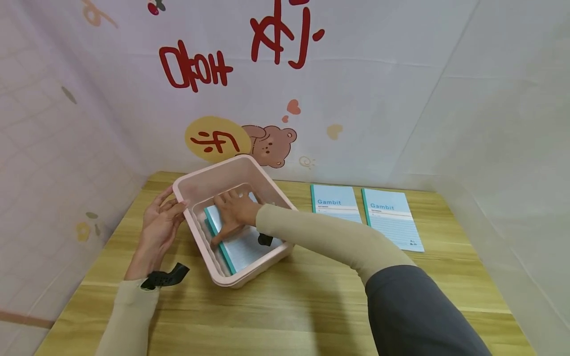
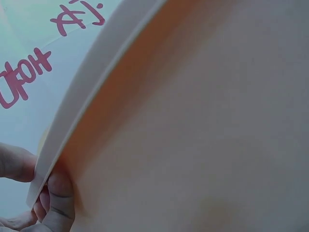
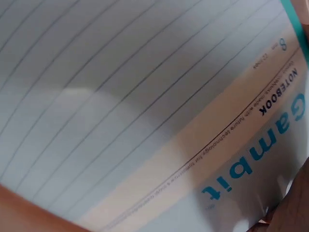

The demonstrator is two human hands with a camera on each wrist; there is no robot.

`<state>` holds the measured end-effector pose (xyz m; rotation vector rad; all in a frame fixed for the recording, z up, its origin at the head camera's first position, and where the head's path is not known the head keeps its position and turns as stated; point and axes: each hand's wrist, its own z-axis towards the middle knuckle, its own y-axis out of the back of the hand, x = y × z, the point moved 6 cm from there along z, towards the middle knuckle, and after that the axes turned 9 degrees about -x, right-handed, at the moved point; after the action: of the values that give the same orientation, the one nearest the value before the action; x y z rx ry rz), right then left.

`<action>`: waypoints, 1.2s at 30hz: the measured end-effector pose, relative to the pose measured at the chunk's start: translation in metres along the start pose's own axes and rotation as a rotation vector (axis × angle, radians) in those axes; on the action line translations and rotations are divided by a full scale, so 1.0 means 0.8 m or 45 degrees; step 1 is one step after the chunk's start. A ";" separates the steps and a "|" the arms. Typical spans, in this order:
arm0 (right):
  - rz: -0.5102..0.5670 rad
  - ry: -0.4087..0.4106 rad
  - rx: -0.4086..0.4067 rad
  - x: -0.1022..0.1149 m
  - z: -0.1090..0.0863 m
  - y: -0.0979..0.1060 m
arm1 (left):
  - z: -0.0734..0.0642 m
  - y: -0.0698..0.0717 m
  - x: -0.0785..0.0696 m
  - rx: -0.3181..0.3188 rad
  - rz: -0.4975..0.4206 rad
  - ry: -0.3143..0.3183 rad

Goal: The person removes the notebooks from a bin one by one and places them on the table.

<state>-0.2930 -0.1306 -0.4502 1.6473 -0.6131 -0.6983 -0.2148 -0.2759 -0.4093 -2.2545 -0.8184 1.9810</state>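
Pink plastic round-cornered bin, left hand pinching rim, right hand spread over glossy notebook inside

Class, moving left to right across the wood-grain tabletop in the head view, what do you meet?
Left hand → pale pink rectangular plastic bin → light-blue Gambit notebook with green spine → second light-blue Gambit notebook.

The wooden table bears a bin at left and 2 notebooks (just apart) at far right.
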 end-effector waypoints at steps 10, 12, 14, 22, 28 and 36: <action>0.071 0.032 -0.038 -0.004 -0.006 0.009 | -0.002 0.002 0.005 0.053 -0.074 0.007; 0.069 0.062 -0.047 -0.003 -0.005 0.008 | -0.003 0.001 0.005 0.056 -0.062 0.005; 0.042 0.089 -0.064 -0.003 -0.004 0.007 | -0.003 -0.001 0.006 0.061 -0.051 -0.002; -0.015 0.118 -0.128 -0.003 0.000 0.012 | -0.004 -0.003 0.007 0.067 -0.043 -0.008; -0.059 0.135 -0.188 -0.002 -0.001 0.030 | -0.005 -0.003 0.005 0.060 -0.031 -0.005; -0.045 0.130 -0.282 -0.008 -0.007 0.081 | -0.004 -0.001 0.000 0.077 -0.022 -0.024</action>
<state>-0.2947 -0.1342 -0.3849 1.4806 -0.4187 -0.6782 -0.2121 -0.2740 -0.4087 -2.1920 -0.7664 1.9941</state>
